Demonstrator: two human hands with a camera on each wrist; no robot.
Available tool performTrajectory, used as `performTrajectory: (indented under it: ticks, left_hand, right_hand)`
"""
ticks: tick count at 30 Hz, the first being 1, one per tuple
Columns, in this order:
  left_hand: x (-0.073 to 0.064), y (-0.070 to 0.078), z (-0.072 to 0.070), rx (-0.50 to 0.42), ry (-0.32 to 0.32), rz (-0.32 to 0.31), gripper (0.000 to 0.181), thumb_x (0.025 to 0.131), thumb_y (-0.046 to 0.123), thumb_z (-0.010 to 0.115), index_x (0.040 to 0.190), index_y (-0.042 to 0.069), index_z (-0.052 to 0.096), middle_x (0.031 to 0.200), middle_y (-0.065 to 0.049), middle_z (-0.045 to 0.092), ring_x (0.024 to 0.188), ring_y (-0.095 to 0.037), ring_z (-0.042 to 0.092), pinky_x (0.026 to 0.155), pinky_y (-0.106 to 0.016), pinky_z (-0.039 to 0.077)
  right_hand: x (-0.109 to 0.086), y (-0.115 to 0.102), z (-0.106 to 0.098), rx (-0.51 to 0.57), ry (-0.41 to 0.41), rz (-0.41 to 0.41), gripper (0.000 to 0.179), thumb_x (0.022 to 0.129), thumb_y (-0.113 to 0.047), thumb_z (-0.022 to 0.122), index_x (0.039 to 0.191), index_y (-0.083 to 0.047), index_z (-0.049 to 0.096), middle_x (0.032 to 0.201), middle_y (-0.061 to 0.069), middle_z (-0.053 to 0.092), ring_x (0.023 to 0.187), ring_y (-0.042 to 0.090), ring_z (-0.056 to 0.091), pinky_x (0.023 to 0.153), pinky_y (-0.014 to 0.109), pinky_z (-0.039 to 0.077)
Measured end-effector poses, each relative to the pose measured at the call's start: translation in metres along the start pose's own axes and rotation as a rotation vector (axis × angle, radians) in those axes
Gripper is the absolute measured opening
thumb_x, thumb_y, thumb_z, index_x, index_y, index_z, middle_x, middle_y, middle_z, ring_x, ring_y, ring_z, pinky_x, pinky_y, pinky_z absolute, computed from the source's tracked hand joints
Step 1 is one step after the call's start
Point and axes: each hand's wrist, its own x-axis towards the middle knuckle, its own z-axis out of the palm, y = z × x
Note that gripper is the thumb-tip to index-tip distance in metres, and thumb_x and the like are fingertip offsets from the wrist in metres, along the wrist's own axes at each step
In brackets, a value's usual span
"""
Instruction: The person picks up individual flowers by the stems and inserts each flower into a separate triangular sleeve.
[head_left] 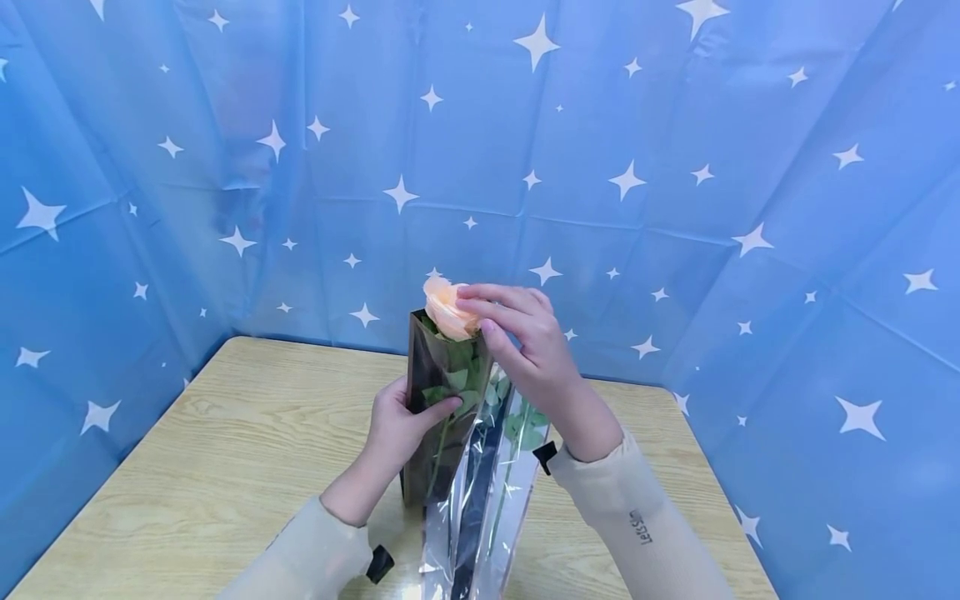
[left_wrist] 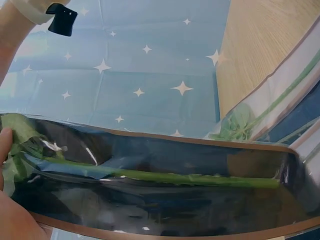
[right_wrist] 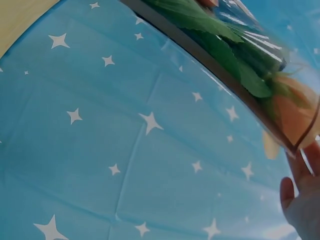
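Note:
A peach rose (head_left: 447, 310) stands upright in a dark, see-through flower sleeve (head_left: 437, 450) with brown edges, its bloom above the top. My left hand (head_left: 405, 423) grips the sleeve at mid-height, thumb across the front. In the left wrist view the green stem (left_wrist: 200, 179) runs lengthwise inside the sleeve. From the right, my right hand (head_left: 528, 333) touches the petals with its extended fingertips. The right wrist view has this hand (right_wrist: 305, 200) at the bloom (right_wrist: 295, 107), thumb apart from the fingers, beside green leaves (right_wrist: 225, 50).
Clear sleeves (head_left: 510, 492) with green leaves and stems lie on the wooden table (head_left: 285, 417), just right of the dark one. A blue curtain (head_left: 480, 150) with white stars hangs behind the table and along its sides.

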Motion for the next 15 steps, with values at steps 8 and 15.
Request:
performTrajectory:
  ticks: [8,15]
  left_hand:
    - [0.0048,0.001,-0.001,-0.011,0.007,-0.011,0.033,0.074,0.02,0.081,0.101,0.008,0.067,0.098,-0.009,0.072,0.086,-0.014,0.066,0.075,-0.029,0.053]
    - [0.0057,0.0019,-0.0008,0.012,0.009,-0.013,0.038,0.074,0.022,0.082,0.105,0.008,0.067,0.102,-0.008,0.071,0.092,-0.016,0.066,0.08,-0.032,0.053]
  right_hand:
    - [0.0003,0.001,0.0016,-0.004,-0.018,0.01,0.039,0.099,-0.027,0.038,0.112,-0.007,0.069,0.12,0.007,0.064,0.115,0.019,0.055,0.098,0.043,0.028]
    - [0.0015,0.0022,0.0011,-0.007,-0.028,0.011,0.039,0.1,-0.027,0.038,0.116,-0.007,0.067,0.125,0.008,0.062,0.119,0.02,0.053,0.098,0.045,0.027]
